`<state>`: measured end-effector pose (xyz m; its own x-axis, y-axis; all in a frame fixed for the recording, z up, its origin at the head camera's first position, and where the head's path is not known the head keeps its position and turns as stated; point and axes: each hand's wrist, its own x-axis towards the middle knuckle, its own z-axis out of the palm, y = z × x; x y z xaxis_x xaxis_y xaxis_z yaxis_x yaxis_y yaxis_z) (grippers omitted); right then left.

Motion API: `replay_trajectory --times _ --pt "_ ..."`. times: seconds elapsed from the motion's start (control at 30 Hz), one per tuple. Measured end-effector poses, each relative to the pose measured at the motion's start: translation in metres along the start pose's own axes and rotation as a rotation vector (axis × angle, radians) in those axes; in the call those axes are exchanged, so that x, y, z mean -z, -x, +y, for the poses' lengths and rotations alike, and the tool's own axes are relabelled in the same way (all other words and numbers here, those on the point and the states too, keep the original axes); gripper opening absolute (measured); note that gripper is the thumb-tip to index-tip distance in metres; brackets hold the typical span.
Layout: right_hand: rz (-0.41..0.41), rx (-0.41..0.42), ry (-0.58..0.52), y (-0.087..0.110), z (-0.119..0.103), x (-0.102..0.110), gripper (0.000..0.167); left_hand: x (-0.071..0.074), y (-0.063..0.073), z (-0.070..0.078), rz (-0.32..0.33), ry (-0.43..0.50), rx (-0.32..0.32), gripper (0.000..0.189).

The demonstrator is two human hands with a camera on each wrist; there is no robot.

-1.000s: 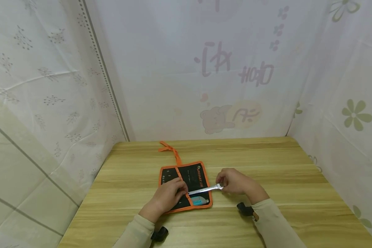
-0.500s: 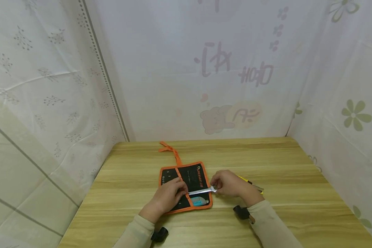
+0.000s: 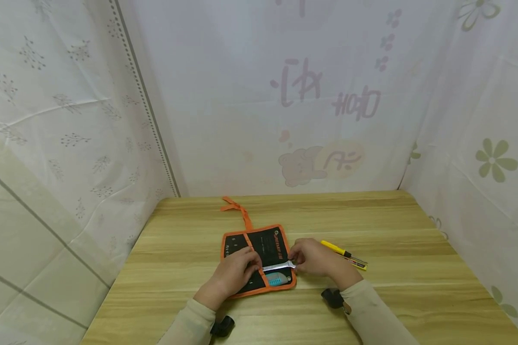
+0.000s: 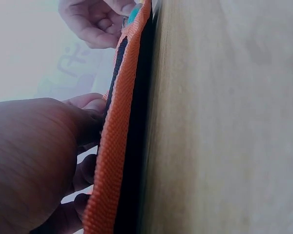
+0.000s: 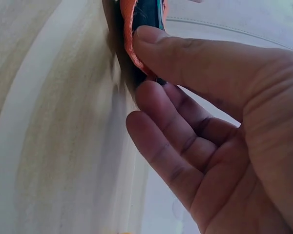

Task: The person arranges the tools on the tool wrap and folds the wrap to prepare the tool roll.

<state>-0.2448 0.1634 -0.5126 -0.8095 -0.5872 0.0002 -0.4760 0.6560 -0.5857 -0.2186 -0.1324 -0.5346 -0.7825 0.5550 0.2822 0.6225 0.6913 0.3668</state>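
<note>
A black tool pouch [image 3: 267, 244] with orange trim lies unrolled on the table. My left hand [image 3: 233, 274] pinches the orange-edged pocket band near its middle; in the left wrist view the trim [image 4: 118, 122] runs past those fingers. A silver wrench [image 3: 277, 266] lies across the pouch, its far end hidden under the band and left fingers. At the pouch's right edge, my right hand [image 3: 312, 258] holds the wrench's head between thumb and fingers. In the right wrist view, the right thumb [image 5: 154, 36] lies by the orange trim, fingers curled below. Beside the wrench, a teal-and-grey tool [image 3: 277, 279] sits in a pocket.
Right of my right hand lie a yellow-handled screwdriver [image 3: 336, 248] and another yellow item [image 3: 359, 264], partly hidden by the forearm. An orange tie strap [image 3: 241, 211] trails from the pouch's back edge. Patterned curtains [image 3: 224, 120] stand behind the wooden table [image 3: 349, 215].
My right hand has moved left, sliding the wrench farther under the pocket band. The yellow screwdriver and other yellow item have come into view behind it. The left hand stays in place.
</note>
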Motion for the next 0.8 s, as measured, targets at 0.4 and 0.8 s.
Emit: replay_trajectory --times 0.4,0.8 --pt "0.021 0.039 0.055 -0.002 -0.010 -0.006 0.023 -0.002 -0.001 0.001 0.023 -0.014 -0.006 0.013" --pt "-0.014 0.092 0.043 -0.005 -0.020 -0.013 0.026 -0.003 -0.002 0.002 -0.002 0.013 -0.003 0.011"
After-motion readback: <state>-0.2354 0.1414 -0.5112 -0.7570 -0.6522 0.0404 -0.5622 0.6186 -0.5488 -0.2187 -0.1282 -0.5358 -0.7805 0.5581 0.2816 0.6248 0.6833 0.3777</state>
